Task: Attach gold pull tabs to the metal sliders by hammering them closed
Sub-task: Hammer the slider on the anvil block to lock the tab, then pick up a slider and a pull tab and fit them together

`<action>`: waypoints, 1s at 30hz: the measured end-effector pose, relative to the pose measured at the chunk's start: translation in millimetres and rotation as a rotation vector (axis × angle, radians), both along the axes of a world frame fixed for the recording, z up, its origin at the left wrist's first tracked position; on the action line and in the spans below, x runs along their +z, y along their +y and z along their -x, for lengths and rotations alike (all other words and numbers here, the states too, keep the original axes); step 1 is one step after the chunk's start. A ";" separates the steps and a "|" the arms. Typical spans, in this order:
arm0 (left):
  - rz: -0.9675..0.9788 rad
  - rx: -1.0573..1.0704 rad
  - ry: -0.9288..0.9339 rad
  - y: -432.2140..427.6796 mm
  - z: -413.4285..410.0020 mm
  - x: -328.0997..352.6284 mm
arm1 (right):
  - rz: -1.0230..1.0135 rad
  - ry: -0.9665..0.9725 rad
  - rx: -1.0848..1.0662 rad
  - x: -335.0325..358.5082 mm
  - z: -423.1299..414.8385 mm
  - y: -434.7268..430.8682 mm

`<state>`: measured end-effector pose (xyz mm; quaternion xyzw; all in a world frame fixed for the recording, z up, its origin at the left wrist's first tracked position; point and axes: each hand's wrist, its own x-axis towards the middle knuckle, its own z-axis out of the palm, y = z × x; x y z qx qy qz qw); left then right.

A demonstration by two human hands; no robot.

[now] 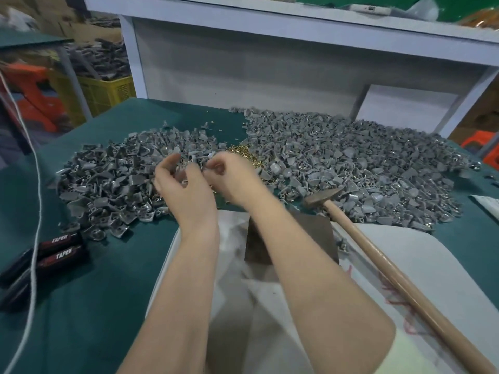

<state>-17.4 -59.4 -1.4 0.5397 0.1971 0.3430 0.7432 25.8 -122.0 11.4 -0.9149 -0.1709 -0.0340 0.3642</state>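
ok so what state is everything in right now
left hand, over the slider heaps, fingers curled, grip unclear
right hand, fingertips pinched together, contents hidden
wooden-handled hammer, lying flat, untouched
dark square metal block, visible top bare
grey metal sliders, loose in two heaps
small gold pull tabs, loose heap between them

Pretty cramped workshop corner: the table (89,306) has a dark green cover, and along its back edge stands a white shelf unit (243,25) with a plain grey back panel (243,68). Off to the left there's a yellow plastic crate (108,90), an orange stool (35,85), some cardboard boxes (89,31) and another green-topped table (27,40), plus one more orange stool (483,147) far right. Light is flat and a bit dim.
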 end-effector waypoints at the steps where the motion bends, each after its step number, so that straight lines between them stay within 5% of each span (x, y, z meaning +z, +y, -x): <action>1: 0.000 -0.052 0.009 -1.1 0.0 -0.3 | -0.112 -0.025 -0.023 6.3 -0.6 -12.5; 4: 0.031 -0.324 0.050 -8.2 1.1 0.2 | -0.321 -0.073 0.042 21.0 10.0 -45.5; 8: -0.008 -0.540 0.090 -15.4 3.2 -0.1 | -0.287 -0.070 0.121 24.1 23.1 -63.9; 12: 0.074 -0.401 0.033 -12.5 2.4 0.1 | -0.262 -0.060 -0.002 15.1 18.5 -60.3; 18: 0.270 -0.196 -0.101 -4.8 2.6 1.6 | 0.548 0.079 -0.049 -22.1 -8.9 -18.2; 30: 0.160 -0.131 -0.088 -9.5 2.4 0.0 | 0.579 0.080 -0.082 -24.5 -15.0 3.6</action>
